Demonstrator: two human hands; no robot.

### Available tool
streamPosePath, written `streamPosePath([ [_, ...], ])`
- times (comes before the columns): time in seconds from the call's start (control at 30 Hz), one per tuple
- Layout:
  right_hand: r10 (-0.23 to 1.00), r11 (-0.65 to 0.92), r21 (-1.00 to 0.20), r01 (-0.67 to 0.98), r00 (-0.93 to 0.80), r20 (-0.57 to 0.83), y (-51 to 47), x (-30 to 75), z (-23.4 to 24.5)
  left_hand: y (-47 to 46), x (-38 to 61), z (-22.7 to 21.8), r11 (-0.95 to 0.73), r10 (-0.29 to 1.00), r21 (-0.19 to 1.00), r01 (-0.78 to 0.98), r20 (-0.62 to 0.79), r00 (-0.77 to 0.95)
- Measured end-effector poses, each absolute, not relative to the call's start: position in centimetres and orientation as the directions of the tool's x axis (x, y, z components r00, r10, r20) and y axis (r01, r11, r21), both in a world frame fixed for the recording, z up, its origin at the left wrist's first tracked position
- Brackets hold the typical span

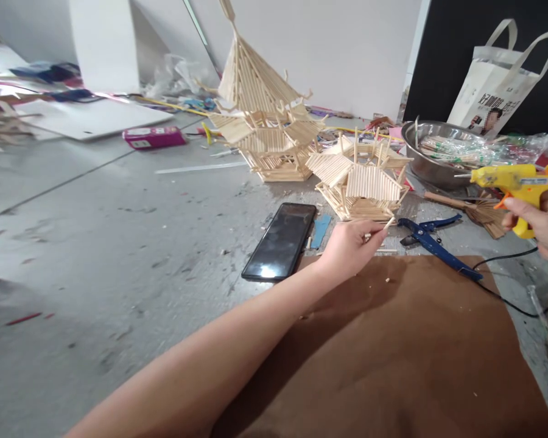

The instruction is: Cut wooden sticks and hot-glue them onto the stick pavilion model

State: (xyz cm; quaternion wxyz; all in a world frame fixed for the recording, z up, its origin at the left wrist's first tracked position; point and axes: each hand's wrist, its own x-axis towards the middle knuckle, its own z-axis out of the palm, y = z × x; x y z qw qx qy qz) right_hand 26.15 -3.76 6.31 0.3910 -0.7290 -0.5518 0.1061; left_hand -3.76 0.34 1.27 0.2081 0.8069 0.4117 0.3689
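My left hand [347,246] reaches forward over the brown sheet [393,353] and pinches a short wooden stick [386,225], its tip just below the low stick-built roof model [360,182]. My right hand [541,222] at the right edge grips a yellow glue gun [516,182], nozzle pointing left, a black cord trailing down from it. A taller stick-built pagoda [262,115] stands behind the low model.
A black phone [281,241] lies left of my hand, blue pliers [432,241] right of it. A steel bowl of sticks [432,155] and a white tote bag [497,85] stand at back right. A pink box [153,137], white boards and scraps litter the grey floor.
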Motion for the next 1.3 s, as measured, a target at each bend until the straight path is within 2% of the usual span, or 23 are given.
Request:
streamPosePath([
  [0.03,0.904,-0.006,-0.779,0.627,0.336,0.264,-4.1,25.0,6.7,0.3,-3.7,1.3,-0.571,0.82,0.639,0.515,0.42,0.388],
  [0.1,0.944,0.097,-0.844,0.528,0.219,0.246,-4.8,23.0,7.1,0.3,-3.7,1.3,-0.567,0.823,0.636,0.524,0.414,0.389],
  [0.23,0.98,0.135,-0.826,0.548,0.048,0.192,-5.8,20.9,7.0,0.5,-3.7,1.0,-0.576,0.817,0.623,0.529,0.422,0.392],
  [0.4,0.979,0.187,-0.854,0.485,-0.016,0.205,-5.4,19.3,6.9,0.5,-3.6,0.6,-0.578,0.816,0.625,0.524,0.423,0.395],
  [0.53,0.982,0.191,-0.804,0.563,-0.107,0.158,-4.4,18.1,7.9,0.9,-3.8,0.7,-0.556,0.83,0.627,0.546,0.45,0.329],
  [0.67,0.973,0.221,-0.775,0.592,-0.081,0.216,-3.2,17.1,8.7,1.6,-4.2,0.7,-0.514,0.851,0.621,0.592,0.459,0.256],
  [0.8,0.961,0.187,-0.587,0.788,-0.022,0.276,-1.4,15.8,8.7,1.9,-4.1,0.2,-0.517,0.849,0.606,0.604,0.453,0.272],
  [0.9,0.955,0.197,-0.497,0.845,-0.049,0.294,0.1,14.5,8.5,2.0,-3.9,-0.1,-0.534,0.838,0.592,0.604,0.466,0.283],
  [1.17,0.931,0.281,-0.471,0.836,-0.119,0.344,1.4,12.1,8.8,2.1,-3.9,-0.5,-0.537,0.837,0.614,0.579,0.47,0.28],
  [1.3,0.937,0.26,-0.484,0.835,-0.097,0.337,1.2,12.4,9.0,2.0,-3.7,-0.3,-0.512,0.852,0.712,0.479,0.494,0.176],
])
